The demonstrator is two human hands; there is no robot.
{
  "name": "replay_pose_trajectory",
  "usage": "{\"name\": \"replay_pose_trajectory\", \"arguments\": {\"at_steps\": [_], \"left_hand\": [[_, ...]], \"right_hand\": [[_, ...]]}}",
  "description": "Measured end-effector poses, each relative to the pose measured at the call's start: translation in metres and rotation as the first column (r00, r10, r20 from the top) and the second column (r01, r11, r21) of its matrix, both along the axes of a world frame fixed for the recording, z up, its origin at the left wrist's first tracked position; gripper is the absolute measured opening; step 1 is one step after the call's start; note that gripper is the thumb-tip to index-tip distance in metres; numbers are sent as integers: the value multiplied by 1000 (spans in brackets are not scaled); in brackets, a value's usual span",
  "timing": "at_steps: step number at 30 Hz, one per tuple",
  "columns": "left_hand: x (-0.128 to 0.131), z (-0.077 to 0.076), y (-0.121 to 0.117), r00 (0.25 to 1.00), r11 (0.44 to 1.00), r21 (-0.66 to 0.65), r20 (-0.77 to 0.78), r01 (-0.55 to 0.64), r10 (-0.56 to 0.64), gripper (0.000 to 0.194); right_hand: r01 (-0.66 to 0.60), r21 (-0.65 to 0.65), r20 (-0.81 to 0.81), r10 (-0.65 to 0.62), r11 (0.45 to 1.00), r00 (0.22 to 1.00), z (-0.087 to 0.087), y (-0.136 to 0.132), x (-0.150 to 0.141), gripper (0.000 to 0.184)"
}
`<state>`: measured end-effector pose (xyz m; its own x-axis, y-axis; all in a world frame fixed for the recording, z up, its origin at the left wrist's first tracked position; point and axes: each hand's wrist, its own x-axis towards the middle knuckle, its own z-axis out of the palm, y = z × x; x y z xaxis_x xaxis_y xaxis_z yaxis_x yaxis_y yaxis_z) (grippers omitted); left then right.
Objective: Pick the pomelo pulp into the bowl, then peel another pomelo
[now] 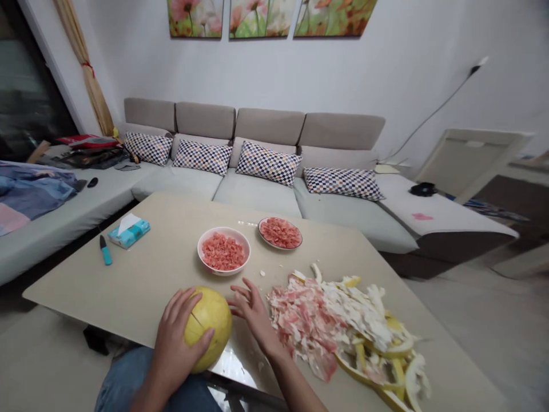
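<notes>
Seemingly for steadiness, the pomelo [217, 317] was clasped by the left hand [175, 326] at the tabletop's [146, 274] near edge; at the pomelo's two o'clock, the right hand [253, 309] was held loose, while peel [360, 320] was heaped at three, presumably for clearance.

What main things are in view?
long table: one, beige, foreground
large round fruit: one, yellow, table's near edge
round bowl of pink pulp: one, white, mid-table
round plate of pulp: one, dark-rimmed, beyond bowl
peel heap: one, multicoloured, table's right
slim knife: one, turquoise-black, table's left
soft tissue pack: one, turquoise, beside knife
fabric sofa: one, grey, beyond table
checked cushions: four, multicoloured, sofa
flower pictures: three, multicoloured, wall
left hand: one, bare, on fruit
right hand: one, bare, beside fruit
</notes>
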<state>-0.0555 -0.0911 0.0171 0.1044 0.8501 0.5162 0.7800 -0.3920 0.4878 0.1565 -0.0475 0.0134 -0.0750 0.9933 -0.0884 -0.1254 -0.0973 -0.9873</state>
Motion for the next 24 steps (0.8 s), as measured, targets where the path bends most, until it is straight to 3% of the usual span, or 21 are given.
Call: {"name": "replay_pose_trajectory", "arguments": {"at_steps": [2,4,10,17,20,22,24], "left_hand": [[-2,-5,-4,1000,1000,22,13,-8,7,56],[-4,-11,-10,999,999,42,36,-21,20,59],[-13,-23,-23,979,997,-14,188,-77,78,72],[-12,-23,-24,944,986,-130,298,-105,140,78],[-6,-18,-21,951,987,-129,280,-97,130,79],[1,-15,-18,955,989,-103,266,-104,129,77],[9,-12,-13,962,993,-45,248,-109,117,73]], "right_hand": [[79,-195,-100,-100,978,990,-4,22,-5,87],[88,-267,-170,-137,960,976,-11,42,-14,90],[148,-246,-200,-199,958,959,-23,87,-38,64],[145,-273,-154,-192,951,969,-9,137,-37,46],[131,-273,-111,-167,953,980,1,119,-32,39],[91,-234,-87,-114,968,990,7,86,-29,33],[-40,-82,6,41,996,999,12,43,-26,35]]}}
